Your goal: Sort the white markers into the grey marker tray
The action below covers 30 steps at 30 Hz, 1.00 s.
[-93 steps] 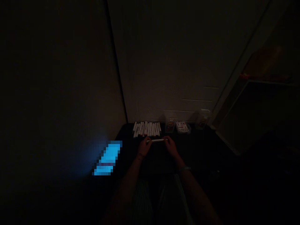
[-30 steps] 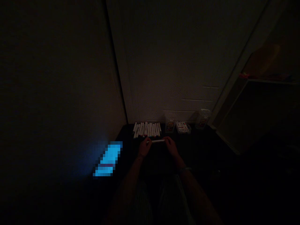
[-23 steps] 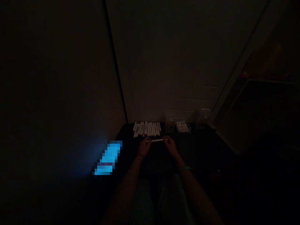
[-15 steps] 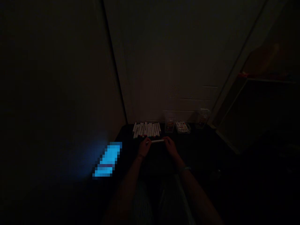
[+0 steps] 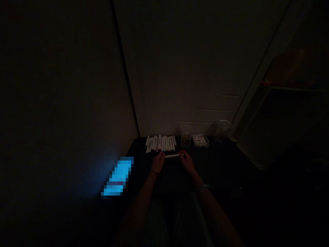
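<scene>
A white marker [image 5: 171, 156] lies level between my two hands, one end in each. The fingers of my left hand [image 5: 158, 162] are closed on its left end. My right hand [image 5: 186, 161] pinches the right end. Just beyond them, a row of several white markers [image 5: 160, 143] lies side by side on the dark surface, with coloured ends toward me. The scene is very dim, so fine detail on the held marker and its ends cannot be made out.
Behind my right hand stand a clear labelled case [image 5: 185, 138], a case packed with small pieces [image 5: 200, 140] and another clear container [image 5: 222, 130]. A blurred glowing blue screen [image 5: 118, 176] is at left. A pale wall [image 5: 180, 68] rises behind; a shelf-like unit [image 5: 282, 113] stands right.
Both hands stay nearly in place with the marker between them. The whole view has shifted very slightly.
</scene>
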Each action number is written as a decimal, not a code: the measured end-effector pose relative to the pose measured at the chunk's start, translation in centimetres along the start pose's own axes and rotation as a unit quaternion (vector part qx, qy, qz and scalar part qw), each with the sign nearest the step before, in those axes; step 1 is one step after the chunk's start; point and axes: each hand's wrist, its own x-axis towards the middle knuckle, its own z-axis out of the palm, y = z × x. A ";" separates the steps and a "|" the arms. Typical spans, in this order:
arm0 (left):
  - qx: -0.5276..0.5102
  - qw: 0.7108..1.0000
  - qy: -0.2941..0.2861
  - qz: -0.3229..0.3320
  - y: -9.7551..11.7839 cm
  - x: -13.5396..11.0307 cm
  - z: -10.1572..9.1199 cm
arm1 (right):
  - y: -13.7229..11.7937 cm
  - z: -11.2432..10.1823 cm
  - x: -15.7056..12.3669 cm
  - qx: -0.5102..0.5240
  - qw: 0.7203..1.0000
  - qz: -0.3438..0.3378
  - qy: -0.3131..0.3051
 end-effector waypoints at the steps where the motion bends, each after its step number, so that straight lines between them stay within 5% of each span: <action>1: 0.000 1.000 -0.002 0.002 0.1 0.0 0.0 | 0.0 0.0 0.0 -0.001 1.000 -0.002 0.001; 30: -0.027 1.000 -0.011 0.007 -0.2 -0.1 0.0 | 0.1 0.1 -0.1 0.009 1.000 0.009 -0.005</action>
